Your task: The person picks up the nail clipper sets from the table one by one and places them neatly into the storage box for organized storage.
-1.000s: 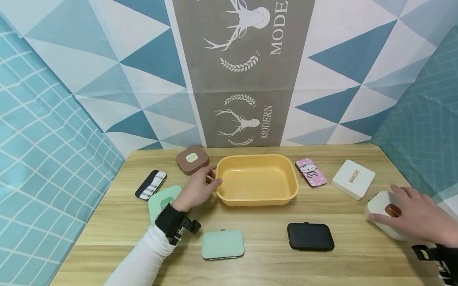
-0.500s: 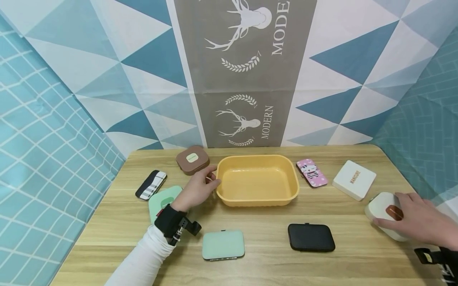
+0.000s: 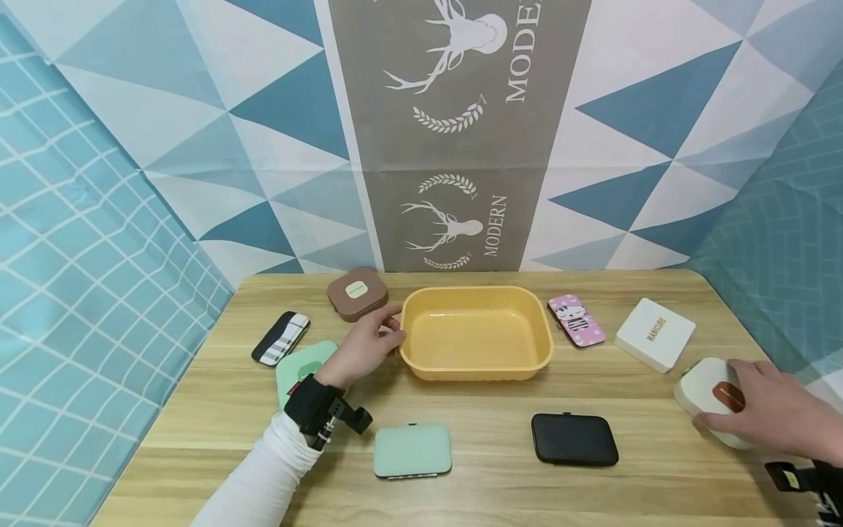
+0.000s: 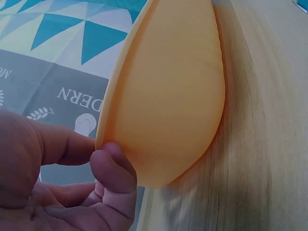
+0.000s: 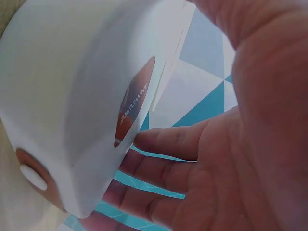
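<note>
Nearest, the right hand (image 3: pixel 773 411) spans the cream box (image 3: pixel 703 386) between thumb and fingers, near the right edge of the table (image 3: pixel 487 494). The box seems not yet lifted, its hold perhaps settling. Beyond, the left hand (image 3: pixel 362 349) pinches the yellow tray (image 3: pixel 476 335) by its rim. Compared with earlier, the right thumb sits nearer the box's front edge; the tray stays put.

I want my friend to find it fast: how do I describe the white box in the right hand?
On the wooden table, go to the right side. The right hand holds the white box there, in front of a square box, also white. Yours has rounder corners and a brown patch on top; the square one has only letters.
</note>
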Demonstrator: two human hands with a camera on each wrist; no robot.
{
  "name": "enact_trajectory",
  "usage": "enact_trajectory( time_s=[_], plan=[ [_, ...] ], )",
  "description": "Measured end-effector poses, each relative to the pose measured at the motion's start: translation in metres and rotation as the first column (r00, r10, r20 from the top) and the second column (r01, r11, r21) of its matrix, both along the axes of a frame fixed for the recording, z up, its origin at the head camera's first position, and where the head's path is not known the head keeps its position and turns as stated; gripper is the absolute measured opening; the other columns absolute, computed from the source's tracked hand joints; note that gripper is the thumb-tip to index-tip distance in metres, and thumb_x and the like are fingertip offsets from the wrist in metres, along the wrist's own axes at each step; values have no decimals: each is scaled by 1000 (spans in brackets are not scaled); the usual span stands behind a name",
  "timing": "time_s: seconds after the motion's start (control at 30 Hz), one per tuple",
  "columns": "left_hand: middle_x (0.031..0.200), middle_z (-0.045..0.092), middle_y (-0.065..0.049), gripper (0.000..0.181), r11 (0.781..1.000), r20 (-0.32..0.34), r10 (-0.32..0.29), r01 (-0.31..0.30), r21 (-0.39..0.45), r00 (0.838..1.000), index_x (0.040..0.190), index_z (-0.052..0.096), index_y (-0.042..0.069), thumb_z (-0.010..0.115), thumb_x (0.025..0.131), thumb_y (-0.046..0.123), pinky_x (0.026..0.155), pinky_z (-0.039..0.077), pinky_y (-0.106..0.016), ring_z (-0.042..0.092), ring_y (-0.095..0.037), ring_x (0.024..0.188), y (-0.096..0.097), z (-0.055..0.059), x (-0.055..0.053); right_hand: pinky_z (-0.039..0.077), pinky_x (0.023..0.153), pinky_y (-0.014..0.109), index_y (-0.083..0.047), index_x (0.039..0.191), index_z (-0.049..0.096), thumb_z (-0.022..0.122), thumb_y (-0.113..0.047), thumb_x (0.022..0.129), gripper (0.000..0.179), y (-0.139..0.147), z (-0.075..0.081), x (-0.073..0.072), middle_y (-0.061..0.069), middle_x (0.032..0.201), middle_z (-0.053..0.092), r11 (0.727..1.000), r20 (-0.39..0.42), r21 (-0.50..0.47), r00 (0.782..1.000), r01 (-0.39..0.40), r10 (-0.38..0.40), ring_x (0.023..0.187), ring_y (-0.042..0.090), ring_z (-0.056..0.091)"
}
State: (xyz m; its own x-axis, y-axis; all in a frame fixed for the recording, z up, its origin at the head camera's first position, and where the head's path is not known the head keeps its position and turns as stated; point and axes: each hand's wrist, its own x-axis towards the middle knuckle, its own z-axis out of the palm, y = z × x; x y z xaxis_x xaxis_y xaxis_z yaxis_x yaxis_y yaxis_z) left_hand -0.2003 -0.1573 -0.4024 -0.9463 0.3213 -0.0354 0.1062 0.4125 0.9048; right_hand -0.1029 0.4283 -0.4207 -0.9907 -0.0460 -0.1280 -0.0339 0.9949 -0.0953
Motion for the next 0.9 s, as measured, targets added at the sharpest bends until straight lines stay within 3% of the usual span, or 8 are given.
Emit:
enact_trajectory(
  time_s=[0.67, 0.9],
  plan=[
    [105, 54, -15, 51, 999, -4, -25, 25, 22, 1000, 156, 48, 0, 59, 106, 1, 64, 49, -29, 58, -23, 77, -1, -2, -1, 52, 67, 52, 31, 116, 47, 90, -61, 73, 110, -2, -1, -2, 34, 93, 56, 1000, -26, 18, 1000, -15, 15, 80, 41, 56],
    [105, 53, -15, 51, 999, -1, -26, 26, 18, 1000, 156, 48, 1, 59, 106, 1, 64, 48, -28, 58, -24, 78, -1, -1, 0, 53, 67, 53, 30, 118, 46, 91, -61, 72, 112, 2, -5, -2, 36, 95, 56, 1000, -43, 20, 999, -24, 24, 81, 43, 57]
  ],
)
